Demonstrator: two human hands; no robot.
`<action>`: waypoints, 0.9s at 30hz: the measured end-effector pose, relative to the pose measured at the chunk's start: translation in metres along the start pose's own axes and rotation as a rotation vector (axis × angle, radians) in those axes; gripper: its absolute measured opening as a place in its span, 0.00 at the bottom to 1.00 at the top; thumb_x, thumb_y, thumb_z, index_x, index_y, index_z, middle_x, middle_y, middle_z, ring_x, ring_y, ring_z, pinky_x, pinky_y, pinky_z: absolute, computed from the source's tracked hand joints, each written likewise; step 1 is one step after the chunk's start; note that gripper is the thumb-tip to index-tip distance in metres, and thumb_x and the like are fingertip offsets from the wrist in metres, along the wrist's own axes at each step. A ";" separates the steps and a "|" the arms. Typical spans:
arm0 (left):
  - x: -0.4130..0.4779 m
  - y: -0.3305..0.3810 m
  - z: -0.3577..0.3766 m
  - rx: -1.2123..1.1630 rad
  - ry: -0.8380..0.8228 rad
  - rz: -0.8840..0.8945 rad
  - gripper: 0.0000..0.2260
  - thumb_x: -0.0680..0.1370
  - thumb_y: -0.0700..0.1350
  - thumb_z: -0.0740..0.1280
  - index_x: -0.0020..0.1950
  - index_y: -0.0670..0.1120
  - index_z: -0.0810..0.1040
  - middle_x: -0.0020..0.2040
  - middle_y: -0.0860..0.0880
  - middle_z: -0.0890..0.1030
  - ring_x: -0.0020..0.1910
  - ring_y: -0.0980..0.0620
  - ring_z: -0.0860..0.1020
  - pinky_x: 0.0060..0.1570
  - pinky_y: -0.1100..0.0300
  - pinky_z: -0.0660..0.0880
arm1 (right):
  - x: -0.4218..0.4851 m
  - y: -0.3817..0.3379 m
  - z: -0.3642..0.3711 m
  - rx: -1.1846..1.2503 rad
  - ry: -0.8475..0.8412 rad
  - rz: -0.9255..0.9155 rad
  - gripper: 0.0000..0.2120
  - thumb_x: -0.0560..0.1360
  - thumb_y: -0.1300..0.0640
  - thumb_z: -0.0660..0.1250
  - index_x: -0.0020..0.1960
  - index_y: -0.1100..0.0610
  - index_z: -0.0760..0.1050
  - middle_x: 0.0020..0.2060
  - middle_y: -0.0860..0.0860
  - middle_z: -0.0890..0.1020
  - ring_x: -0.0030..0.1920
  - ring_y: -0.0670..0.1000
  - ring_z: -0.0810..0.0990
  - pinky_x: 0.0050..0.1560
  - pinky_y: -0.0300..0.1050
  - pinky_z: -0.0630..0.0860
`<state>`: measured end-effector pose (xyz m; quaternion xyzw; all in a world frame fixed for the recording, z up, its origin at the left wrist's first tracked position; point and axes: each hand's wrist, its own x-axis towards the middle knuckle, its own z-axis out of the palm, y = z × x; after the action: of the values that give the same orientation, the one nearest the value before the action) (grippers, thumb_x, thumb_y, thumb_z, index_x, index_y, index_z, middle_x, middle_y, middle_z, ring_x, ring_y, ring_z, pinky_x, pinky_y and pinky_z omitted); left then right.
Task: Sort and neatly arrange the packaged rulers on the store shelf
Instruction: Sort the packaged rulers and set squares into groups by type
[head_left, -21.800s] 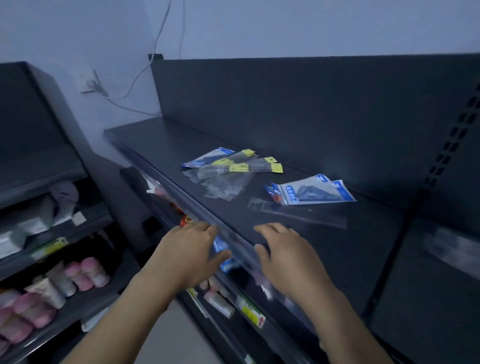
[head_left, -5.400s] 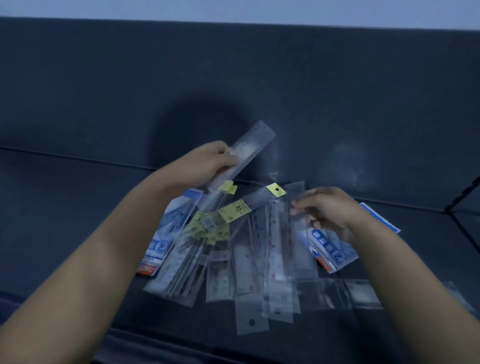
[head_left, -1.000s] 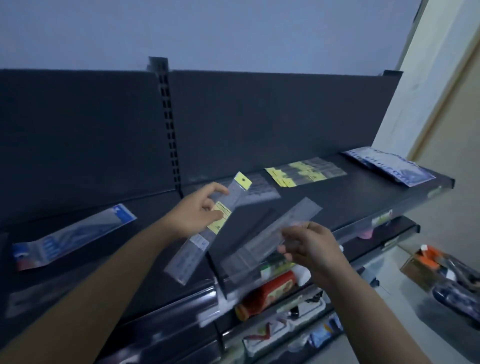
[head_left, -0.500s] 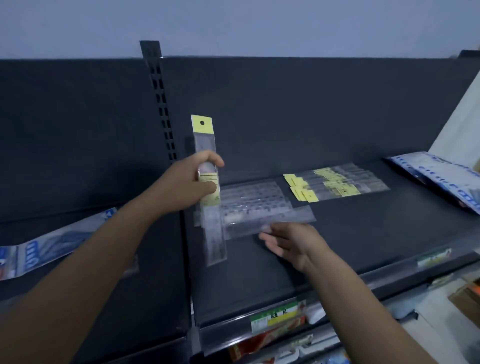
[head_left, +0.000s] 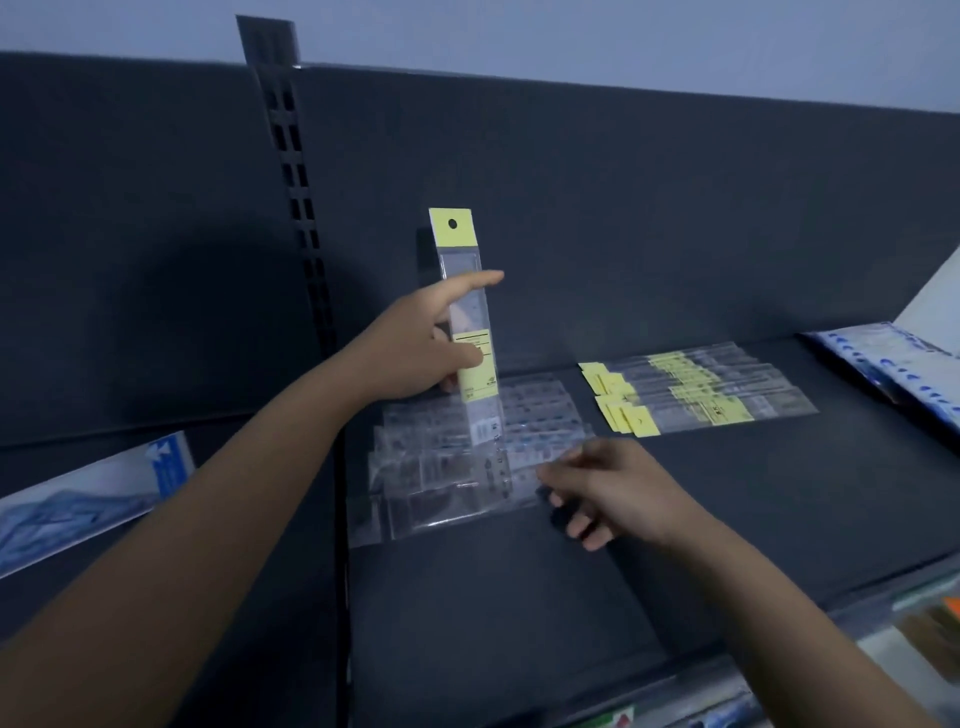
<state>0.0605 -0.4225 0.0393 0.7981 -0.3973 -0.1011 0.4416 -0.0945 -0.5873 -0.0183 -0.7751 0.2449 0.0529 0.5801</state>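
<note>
Holding a ruler pack (head_left: 480, 379) upright in the left hand (head_left: 415, 358), right hand (head_left: 618, 488) loosely touches sideways clear packs (head_left: 447, 467).

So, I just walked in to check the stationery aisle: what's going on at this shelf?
A person is sorting packaged rulers on the dark shelf. Their left hand holds a clear-sleeved ruler with a yellow header card upright, while the right hand touches the right end of a flat pile of plain clear-sleeved rulers. A neat row of yellow-tagged rulers lies further right, and blue-and-white packs lie at both far ends.
</note>
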 end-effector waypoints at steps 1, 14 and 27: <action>0.004 0.000 0.003 -0.024 0.001 0.004 0.30 0.75 0.36 0.68 0.71 0.62 0.66 0.37 0.50 0.82 0.34 0.49 0.82 0.43 0.52 0.80 | 0.002 0.001 -0.001 -0.031 0.046 -0.076 0.13 0.71 0.50 0.73 0.45 0.59 0.75 0.37 0.53 0.81 0.27 0.50 0.77 0.26 0.41 0.73; 0.066 0.026 0.080 -0.186 0.074 -0.112 0.19 0.74 0.44 0.73 0.63 0.53 0.73 0.38 0.47 0.85 0.33 0.47 0.83 0.34 0.58 0.80 | 0.037 0.020 -0.147 0.091 -0.027 -0.311 0.08 0.73 0.70 0.67 0.45 0.59 0.80 0.37 0.57 0.79 0.38 0.51 0.76 0.42 0.41 0.72; 0.111 0.052 0.204 0.306 -0.032 -0.467 0.06 0.75 0.49 0.71 0.48 0.50 0.77 0.21 0.54 0.76 0.21 0.60 0.72 0.24 0.68 0.65 | 0.105 0.075 -0.306 -0.247 -0.035 -0.350 0.13 0.74 0.68 0.66 0.42 0.51 0.81 0.26 0.39 0.78 0.26 0.38 0.73 0.30 0.28 0.66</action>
<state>0.0010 -0.6454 -0.0187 0.9237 -0.2200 -0.1518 0.2744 -0.0978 -0.9190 -0.0238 -0.8700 0.0883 -0.0056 0.4851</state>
